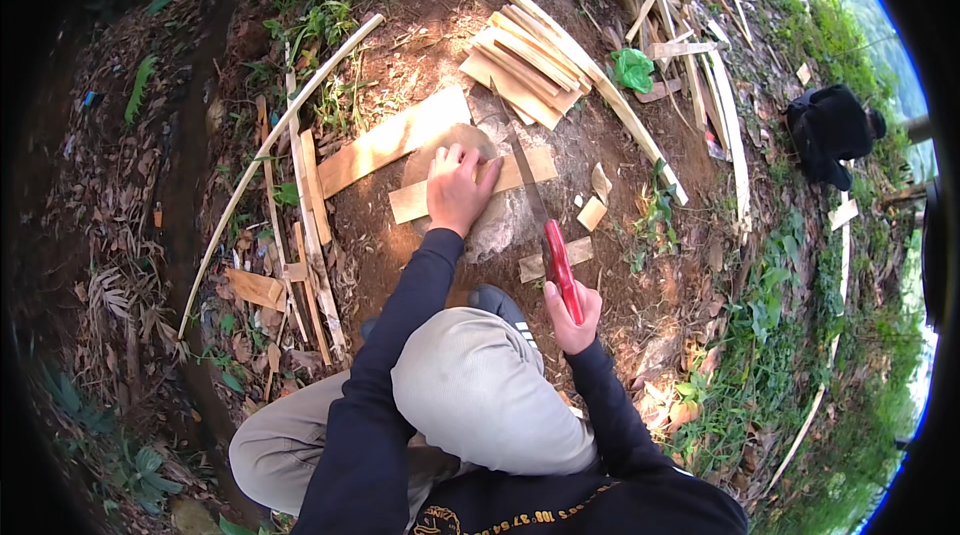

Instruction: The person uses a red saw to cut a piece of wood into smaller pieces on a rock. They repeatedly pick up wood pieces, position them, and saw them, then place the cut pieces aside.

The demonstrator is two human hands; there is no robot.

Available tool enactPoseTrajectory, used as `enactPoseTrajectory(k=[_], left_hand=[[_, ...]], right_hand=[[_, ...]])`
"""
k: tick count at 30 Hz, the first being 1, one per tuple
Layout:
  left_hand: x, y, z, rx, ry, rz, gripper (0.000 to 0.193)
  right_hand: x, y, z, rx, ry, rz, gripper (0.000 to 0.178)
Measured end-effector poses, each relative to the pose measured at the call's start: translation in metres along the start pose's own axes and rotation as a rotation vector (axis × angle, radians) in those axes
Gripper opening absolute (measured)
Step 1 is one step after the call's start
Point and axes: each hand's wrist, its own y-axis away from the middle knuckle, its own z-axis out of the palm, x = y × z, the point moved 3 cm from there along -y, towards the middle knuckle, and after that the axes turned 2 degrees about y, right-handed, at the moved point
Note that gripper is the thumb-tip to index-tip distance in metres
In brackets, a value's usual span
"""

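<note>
My right hand [577,325] is wrapped round the red handle of a handsaw [562,270]. Its narrow dark blade points away from me and crosses the right part of a short pale wooden board [408,205]. With fingers bent, my left hand [457,195] presses that board down from above, to the left of the blade. The board rests over a pale grey rock [497,233]. Whether the teeth have cut into the wood cannot be made out. Behind my left hand lies a wider plank [385,143], its far end in bright sun.
A stack of cut boards [530,65] lies beyond the rock. Long curved strips [610,85] flank it, with another strip [265,145] at left. Offcuts [592,214] lie right of the rock. A green plastic bag [632,70] and a black bag [832,133] are farther right.
</note>
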Motion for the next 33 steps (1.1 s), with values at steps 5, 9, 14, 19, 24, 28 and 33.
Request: enactPoseTrajectory(k=[5, 9, 14, 19, 24, 28, 33], left_hand=[[0.003, 0.003, 0.002, 0.010, 0.017, -0.014, 0.031], [0.003, 0.002, 0.000, 0.021, -0.004, 0.002, 0.031], [0.004, 0.002, 0.000, 0.009, 0.011, 0.002, 0.031], [-0.001, 0.004, 0.002, 0.014, 0.016, 0.001, 0.031], [0.001, -0.003, 0.000, 0.021, 0.025, 0.008, 0.032], [0.002, 0.001, 0.002, 0.005, 0.019, -0.008, 0.032], [0.006, -0.003, 0.002, 0.007, -0.010, 0.003, 0.033]], right_hand=[[0.001, 0.002, -0.003, -0.008, 0.039, -0.040, 0.027], [-0.005, -0.009, -0.001, -0.025, 0.126, -0.119, 0.026], [0.000, -0.002, -0.011, -0.052, 0.083, -0.104, 0.028], [-0.004, -0.013, -0.002, -0.045, 0.074, -0.063, 0.028], [0.000, -0.016, 0.001, -0.064, 0.018, -0.093, 0.030], [0.007, -0.023, 0.002, -0.051, 0.017, -0.056, 0.028], [0.007, -0.027, 0.004, -0.044, -0.038, -0.084, 0.025]])
